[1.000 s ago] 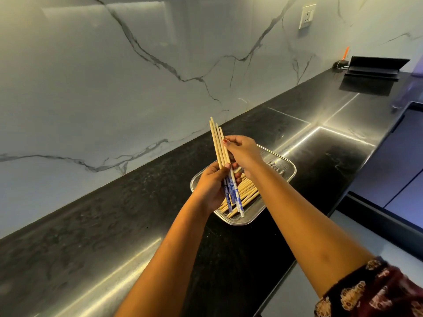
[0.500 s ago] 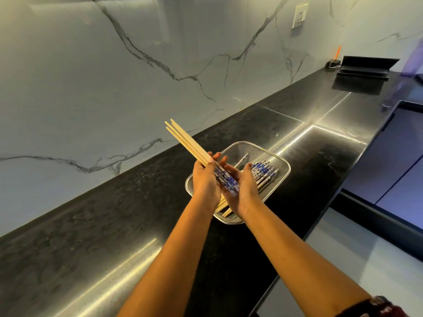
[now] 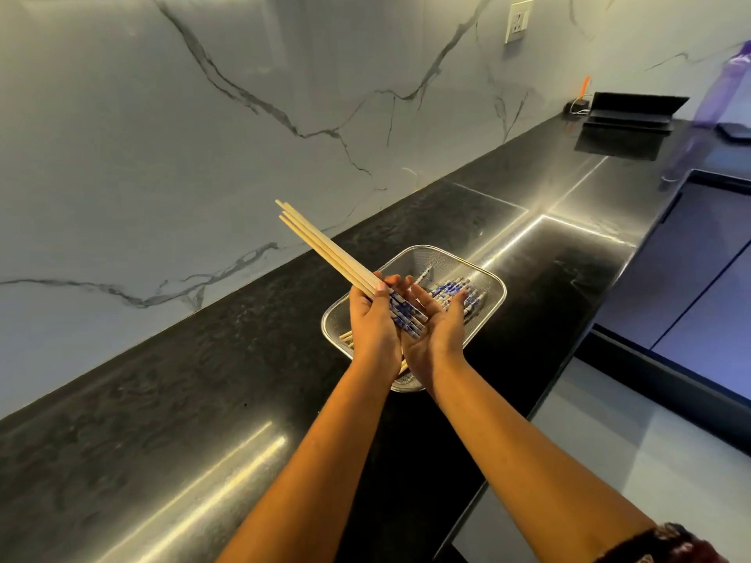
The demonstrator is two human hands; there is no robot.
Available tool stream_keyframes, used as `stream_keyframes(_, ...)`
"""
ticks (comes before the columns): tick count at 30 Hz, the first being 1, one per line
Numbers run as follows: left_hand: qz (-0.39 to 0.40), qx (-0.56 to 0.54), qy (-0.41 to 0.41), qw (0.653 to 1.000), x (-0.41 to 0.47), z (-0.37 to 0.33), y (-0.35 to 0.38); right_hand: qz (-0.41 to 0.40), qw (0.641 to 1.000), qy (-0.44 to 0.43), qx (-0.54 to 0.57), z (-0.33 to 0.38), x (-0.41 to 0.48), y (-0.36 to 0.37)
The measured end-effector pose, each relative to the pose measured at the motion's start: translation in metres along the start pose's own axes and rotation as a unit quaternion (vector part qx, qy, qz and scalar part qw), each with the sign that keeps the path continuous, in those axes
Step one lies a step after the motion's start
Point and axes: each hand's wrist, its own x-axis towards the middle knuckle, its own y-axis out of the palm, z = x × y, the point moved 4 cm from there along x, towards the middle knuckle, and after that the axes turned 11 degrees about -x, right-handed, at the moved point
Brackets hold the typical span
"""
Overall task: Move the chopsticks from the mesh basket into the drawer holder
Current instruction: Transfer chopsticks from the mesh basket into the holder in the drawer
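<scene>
- The left hand [image 3: 373,325] is above the basket [image 3: 406,264], seen from its back. Its fingers curl under a bundle [image 3: 325,250] of chopsticks, and its thumb presses down on top of them.
- The bundle is a few pale wooden sticks held side by side. Their plain ends rise up and away to the left of the basket, toward the wall [image 3: 162,136]. Their blue-and-white patterned ends point down to the right, over the basket.
- The right hand [image 3: 437,333] lies just beside the left one, also above the basket. Its palm faces up and its fingers are spread and almost straight, gripping nothing. The patterned ends of the bundle lie across the inner edge of this palm and appear to rest on it.
- The basket is a shallow rectangular metal mesh tray standing on the black table [image 3: 244,359], directly under both hands.
- More chopsticks [image 3: 457,288] lie flat in the basket. Their patterned ends show at its far right side, past the right hand's fingertips. Some plain wooden tips show at its near left edge, beside the left wrist.
- Behind the basket, the marble wall carries a socket [image 3: 519,21] high up and far to the right.
</scene>
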Motion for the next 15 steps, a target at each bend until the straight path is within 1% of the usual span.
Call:
stream_keyframes(2, 0.005, 0.008, -0.006, 1.0, 0.001, 0.006, 0.0, -0.004, 1.0, -0.006, 0.005, 0.002, -0.002, -0.003)
stream_keyframes(5, -0.003, 0.03, -0.028, 0.999, -0.005, 0.023, -0.002, -0.009, 0.996, -0.02, -0.085, 0.006, -0.002, -0.003)
stream_keyframes(6, -0.008, 0.027, -0.035, 0.999, -0.007, 0.027, -0.003, -0.008, 0.995, -0.019, -0.098, 0.008, -0.003, -0.004)
stream_keyframes(9, -0.02, 0.012, -0.049, 0.999, -0.008, 0.03, -0.002, 0.014, 0.995, -0.018, -0.096, 0.01, -0.006, -0.011)
stream_keyframes(10, -0.021, 0.01, -0.05, 0.998, -0.01, 0.031, -0.001, 0.017, 0.993, -0.025, -0.112, 0.012, -0.007, -0.015)
stream_keyframes(13, 0.004, 0.019, -0.056, 0.998, -0.025, 0.036, 0.001, 0.009, 0.971, -0.063, -0.23, 0.027, -0.014, -0.029)
stream_keyframes(15, 0.058, 0.023, -0.06, 0.996, -0.043, 0.043, 0.004, 0.031, 0.947, -0.079, -0.309, 0.042, -0.021, -0.035)
